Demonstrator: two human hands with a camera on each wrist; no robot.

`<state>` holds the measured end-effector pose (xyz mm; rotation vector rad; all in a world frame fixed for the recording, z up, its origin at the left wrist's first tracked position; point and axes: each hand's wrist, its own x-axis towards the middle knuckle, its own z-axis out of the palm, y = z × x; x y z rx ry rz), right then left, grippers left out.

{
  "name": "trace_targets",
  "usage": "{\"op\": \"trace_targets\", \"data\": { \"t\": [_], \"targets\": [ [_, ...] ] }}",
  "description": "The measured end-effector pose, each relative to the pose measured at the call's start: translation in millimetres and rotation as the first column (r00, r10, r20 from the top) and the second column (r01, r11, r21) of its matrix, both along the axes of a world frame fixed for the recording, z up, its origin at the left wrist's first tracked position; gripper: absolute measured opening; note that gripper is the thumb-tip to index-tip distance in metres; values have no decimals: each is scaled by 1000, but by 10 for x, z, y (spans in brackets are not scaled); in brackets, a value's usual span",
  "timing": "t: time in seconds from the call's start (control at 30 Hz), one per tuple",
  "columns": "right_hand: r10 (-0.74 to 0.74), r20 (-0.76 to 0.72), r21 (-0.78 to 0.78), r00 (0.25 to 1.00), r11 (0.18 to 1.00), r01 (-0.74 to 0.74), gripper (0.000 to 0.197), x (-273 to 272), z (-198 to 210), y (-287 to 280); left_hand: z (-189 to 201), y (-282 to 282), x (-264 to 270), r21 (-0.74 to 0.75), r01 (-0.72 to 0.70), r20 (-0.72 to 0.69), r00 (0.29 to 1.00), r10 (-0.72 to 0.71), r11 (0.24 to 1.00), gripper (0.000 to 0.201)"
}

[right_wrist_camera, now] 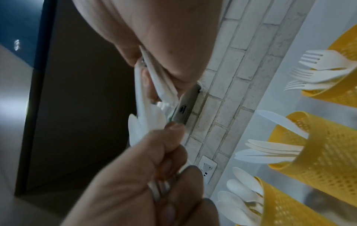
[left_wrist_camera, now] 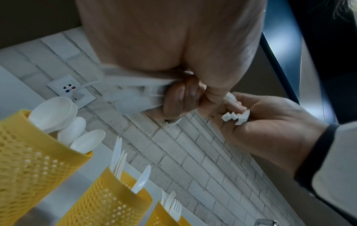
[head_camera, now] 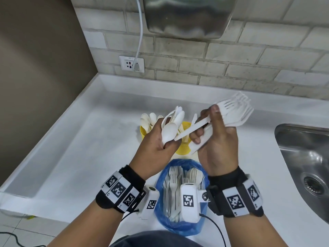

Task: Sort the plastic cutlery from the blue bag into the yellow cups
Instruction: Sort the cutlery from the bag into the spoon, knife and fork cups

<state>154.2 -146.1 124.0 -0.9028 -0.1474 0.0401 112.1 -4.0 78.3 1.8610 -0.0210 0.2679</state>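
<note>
Above the counter, my left hand [head_camera: 168, 142] grips a bunch of white plastic spoons [head_camera: 170, 131]. My right hand [head_camera: 204, 126] grips a stack of white forks [head_camera: 235, 111], tines pointing up and right. One white handle [head_camera: 192, 130] crosses between both hands. The blue bag [head_camera: 179, 227] lies open near me, with several forks and spoons inside. Behind the hands stand yellow perforated cups: a spoon cup [left_wrist_camera: 29, 152], a knife cup [left_wrist_camera: 108, 198] and a fork cup [left_wrist_camera: 162, 217]. In the right wrist view the spoon cup [right_wrist_camera: 289, 206], knife cup [right_wrist_camera: 318, 152] and fork cup [right_wrist_camera: 340, 91] show too.
A steel sink [head_camera: 302, 157] is set into the white counter [head_camera: 80, 139] on the right. A brick-tile wall carries a socket [head_camera: 131, 64] with a white cable and a metal unit [head_camera: 187, 16] overhead. A brown wall closes off the left side.
</note>
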Motion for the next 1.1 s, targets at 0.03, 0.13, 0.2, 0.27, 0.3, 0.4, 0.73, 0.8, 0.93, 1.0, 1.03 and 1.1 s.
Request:
{"op": "trace_targets", "data": {
  "t": [0.03,0.13,0.2,0.27,0.3,0.4,0.73,0.8,0.93,1.0,1.03,1.1],
  "targets": [
    [-41,-37,46,998,998,43,23,30,21,-24,-6,10,2,1,-7,-7,1000,7,1000,47],
    [-189,-164,47,968,979,199,27,122,39,-122,0,24,-5,-36,-12,-51,999,10,999,28],
    [-214,-165,45,963,974,224,29,150,72,-171,13,23,-16,-182,27,-111,993,-48,983,18],
    [-183,-121,16,976,982,186,36,154,108,-191,32,31,-30,-331,85,-146,979,-140,940,30],
    [-172,-89,-19,981,985,171,42,143,126,-195,46,35,-32,-374,109,-151,973,-176,921,36],
    [-172,8,-74,985,982,172,58,126,138,-176,101,38,-43,-447,165,-150,955,-256,879,41],
    [21,155,-360,988,932,37,44,144,101,-169,161,81,-74,-450,224,-151,935,-321,864,45],
    [84,290,-554,953,827,95,17,172,164,-196,154,93,-75,-394,224,-179,932,-314,891,50],
    [265,360,-837,894,515,185,17,249,291,-269,148,75,-91,-270,286,-142,932,-332,919,19],
    [344,371,-903,863,352,248,26,294,293,-279,126,83,-84,-217,315,-141,927,-349,924,17],
    [358,393,-906,847,310,288,26,308,298,-275,115,94,-72,-211,316,-150,925,-350,925,18],
    [370,473,-875,800,306,376,19,321,294,-250,94,121,-52,-195,303,-168,927,-336,933,22]
  ]
}}
